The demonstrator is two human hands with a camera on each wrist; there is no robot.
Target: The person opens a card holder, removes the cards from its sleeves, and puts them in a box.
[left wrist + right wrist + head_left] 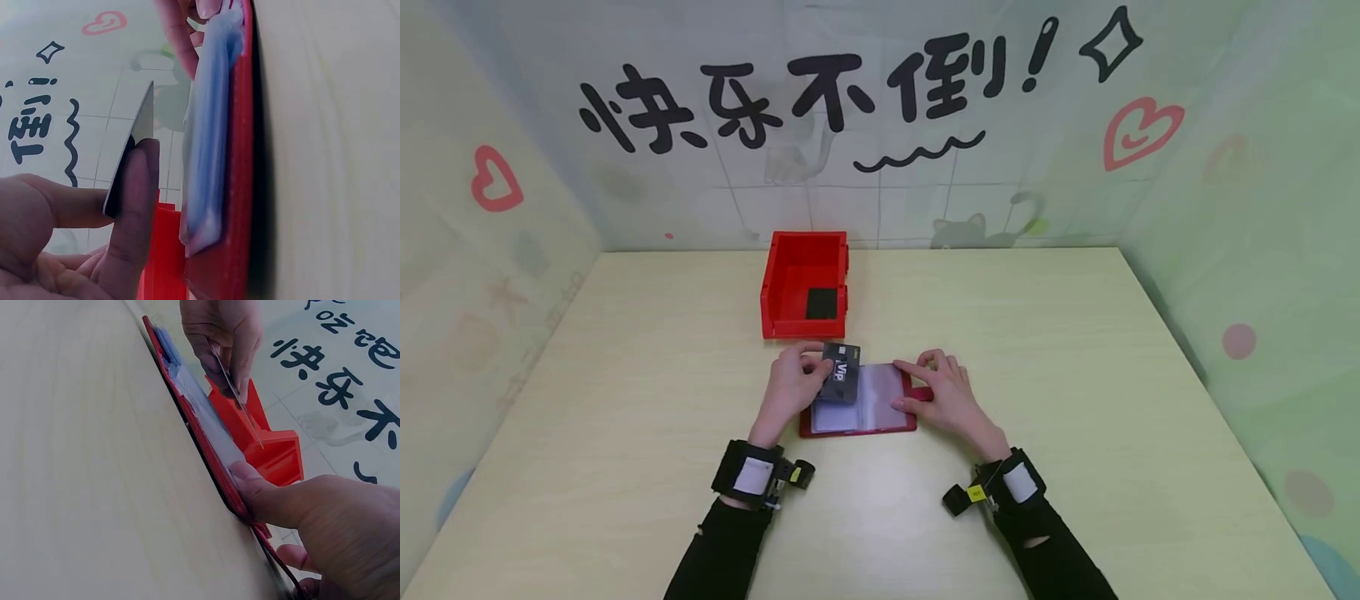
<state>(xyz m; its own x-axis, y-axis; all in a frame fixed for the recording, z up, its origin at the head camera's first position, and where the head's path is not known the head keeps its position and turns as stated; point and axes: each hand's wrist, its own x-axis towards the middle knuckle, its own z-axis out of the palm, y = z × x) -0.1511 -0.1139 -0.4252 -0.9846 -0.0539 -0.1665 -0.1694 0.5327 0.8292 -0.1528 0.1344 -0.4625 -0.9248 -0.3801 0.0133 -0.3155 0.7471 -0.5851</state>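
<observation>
A red card holder (pixel 858 433) lies open on the table, its clear plastic sleeves (pixel 880 396) facing up. My left hand (pixel 795 379) pinches a dark card (pixel 841 385) marked "Vip" between thumb and fingers, over the left-hand sleeves. In the left wrist view the card (pixel 142 115) is seen nearly edge-on, apart from the sleeves (pixel 209 144). At the right side of the holder, my right hand (pixel 946 392) grips its edge, with the thumb (pixel 250 481) on the sleeves. The right hand's other fingers are partly hidden in the right wrist view.
Behind the holder stands a red open bin (pixel 767 308) with a dark rectangular piece (pixel 822 304) inside. A strap tab (pixel 922 393) sticks out from the holder's right side. Printed cloth walls (pixel 880 200) border the pale table (pixel 662 350).
</observation>
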